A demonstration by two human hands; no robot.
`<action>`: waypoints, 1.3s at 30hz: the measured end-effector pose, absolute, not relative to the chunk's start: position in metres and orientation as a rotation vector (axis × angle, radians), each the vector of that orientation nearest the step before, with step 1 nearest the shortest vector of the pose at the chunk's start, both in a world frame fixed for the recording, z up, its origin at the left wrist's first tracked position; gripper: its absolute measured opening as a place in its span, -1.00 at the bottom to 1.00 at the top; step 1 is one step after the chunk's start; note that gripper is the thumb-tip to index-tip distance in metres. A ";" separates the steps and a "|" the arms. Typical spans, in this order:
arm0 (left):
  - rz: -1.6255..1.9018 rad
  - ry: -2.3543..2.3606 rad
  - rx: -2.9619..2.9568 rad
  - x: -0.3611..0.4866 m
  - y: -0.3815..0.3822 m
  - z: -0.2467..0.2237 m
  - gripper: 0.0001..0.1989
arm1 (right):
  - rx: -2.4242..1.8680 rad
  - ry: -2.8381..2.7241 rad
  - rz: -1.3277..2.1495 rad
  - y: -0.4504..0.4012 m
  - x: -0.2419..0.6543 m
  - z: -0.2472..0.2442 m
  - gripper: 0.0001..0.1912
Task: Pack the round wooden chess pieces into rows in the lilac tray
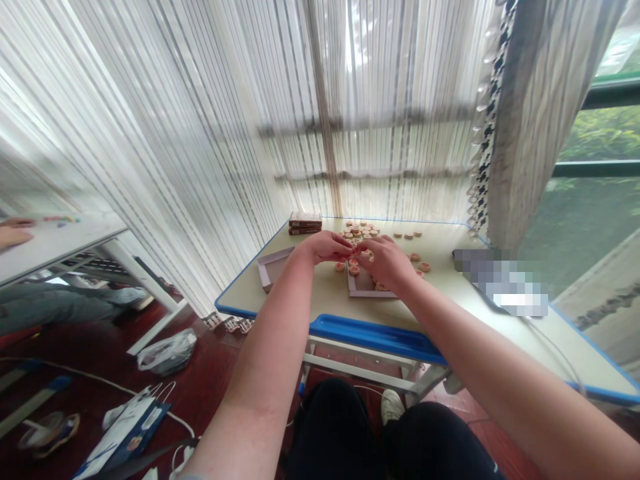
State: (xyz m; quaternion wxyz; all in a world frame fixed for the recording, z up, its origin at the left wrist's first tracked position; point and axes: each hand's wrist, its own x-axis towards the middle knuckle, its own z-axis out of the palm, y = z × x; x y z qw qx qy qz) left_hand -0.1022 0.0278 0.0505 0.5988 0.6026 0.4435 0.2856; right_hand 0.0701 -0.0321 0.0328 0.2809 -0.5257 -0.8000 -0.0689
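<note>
My left hand (331,247) and my right hand (387,261) meet over the table, fingertips almost touching. Both have their fingers pinched, around what looks like a small wooden Chinese chess piece (355,248) with red marking; the fingers partly cover it. Below them is a shallow, pale mauve box tray (373,293), with several round pieces in it, among them a red-marked chess piece (354,270). My right hand and wrist hide part of this tray. A loose pile of chess pieces (356,231) lies just beyond my hands. Another chess piece (339,267) sits left of the tray.
A second shallow box part (274,268) lies at the left of the table (320,303). Stacked boxes (305,223) stand at the back left. A blurred-out object (500,283) with a cable lies right. Another person's hand (15,233) rests at a neighbouring table (60,243).
</note>
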 end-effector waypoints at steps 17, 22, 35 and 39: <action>0.716 1.118 1.553 -0.099 0.030 0.050 -0.54 | -1.531 -2.068 -0.244 -0.030 0.067 0.034 -0.73; 0.990 1.734 1.879 -0.098 0.048 0.038 -0.62 | -1.602 -2.141 -0.236 -0.027 0.064 0.031 -0.71; 0.917 2.004 2.109 -0.094 0.054 0.030 -0.64 | -1.588 -2.361 -0.239 -0.022 0.059 0.029 -0.73; 0.891 2.052 2.050 -0.092 0.055 0.028 -0.62 | -1.563 -2.384 -0.285 -0.021 0.061 0.030 -0.76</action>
